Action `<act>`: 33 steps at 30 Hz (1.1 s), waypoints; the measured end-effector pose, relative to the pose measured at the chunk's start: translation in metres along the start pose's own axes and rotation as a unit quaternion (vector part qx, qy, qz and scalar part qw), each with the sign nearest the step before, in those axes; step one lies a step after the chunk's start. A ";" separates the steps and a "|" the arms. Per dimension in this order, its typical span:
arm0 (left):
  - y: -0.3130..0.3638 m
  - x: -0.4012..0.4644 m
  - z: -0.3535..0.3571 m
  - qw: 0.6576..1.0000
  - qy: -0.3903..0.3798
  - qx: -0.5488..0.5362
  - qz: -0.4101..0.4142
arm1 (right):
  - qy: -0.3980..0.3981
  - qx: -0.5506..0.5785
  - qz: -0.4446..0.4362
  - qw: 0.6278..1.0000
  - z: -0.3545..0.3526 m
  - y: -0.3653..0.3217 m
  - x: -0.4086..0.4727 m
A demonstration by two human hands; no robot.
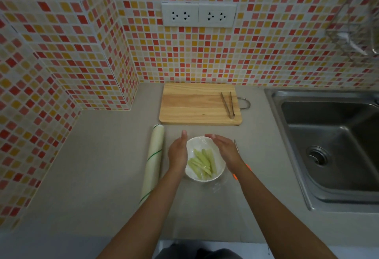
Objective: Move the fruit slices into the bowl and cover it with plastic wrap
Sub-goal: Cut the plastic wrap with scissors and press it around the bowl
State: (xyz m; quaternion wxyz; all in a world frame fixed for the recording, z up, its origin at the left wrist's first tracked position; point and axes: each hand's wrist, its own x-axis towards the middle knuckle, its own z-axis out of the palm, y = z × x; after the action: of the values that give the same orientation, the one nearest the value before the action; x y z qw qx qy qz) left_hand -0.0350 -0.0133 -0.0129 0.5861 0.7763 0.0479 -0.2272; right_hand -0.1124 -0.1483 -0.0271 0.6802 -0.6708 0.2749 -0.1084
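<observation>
Grey countertop (pixel 106 156) fills the lower half of the frame, backed by a wall of red, orange and cream mosaic tiles (pixel 266 53). Low and centre sits the white bowl (pixel 191 144), with the pale green fruit slices (pixel 202 164) lying inside it as a loose bundle. Clear plastic wrap (pixel 220 185) lies over the bowl and spills onto the counter at its lower right, crinkled there. Your left hand (pixel 178 152) is open, fingers straight and together, its palm against the bowl's left side. Your right hand (pixel 223 150) is open too, flat and angled over the bowl's upper right rim; whether it presses the film you cannot tell. Just left of your left hand lies the roll of wrap (pixel 153 160), running up and down the frame. Behind your right wrist a thin metal blade (pixel 236 146) and a bit of orange show. Above the bowl rests the wooden cutting board (pixel 194 105), with metal tongs (pixel 228 104) on its right part. At the right edge is the steel sink (pixel 332 146), and two white sockets (pixel 198 14) sit on the wall at upper centre
</observation>
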 end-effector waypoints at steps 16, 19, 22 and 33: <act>-0.030 0.027 0.003 0.995 0.056 -0.064 0.045 | 0.053 0.007 -0.006 0.999 -0.003 0.019 -0.009; -0.027 0.030 0.002 0.995 0.034 -0.094 0.005 | 0.062 0.021 -0.007 0.998 -0.002 0.021 -0.011; -0.019 0.030 -0.001 0.989 0.013 -0.133 -0.062 | 0.064 0.024 -0.004 0.998 -0.004 0.021 -0.011; -0.019 0.006 0.001 0.997 0.054 -0.026 0.037 | 0.086 0.009 -0.002 0.996 -0.006 0.023 -0.011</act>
State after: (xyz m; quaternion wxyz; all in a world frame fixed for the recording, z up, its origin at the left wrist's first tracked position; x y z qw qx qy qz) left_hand -0.0360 -0.0094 -0.0324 0.6108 0.7731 0.0567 -0.1613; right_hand -0.1301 -0.1458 -0.0463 0.6600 -0.6533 0.3300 -0.1693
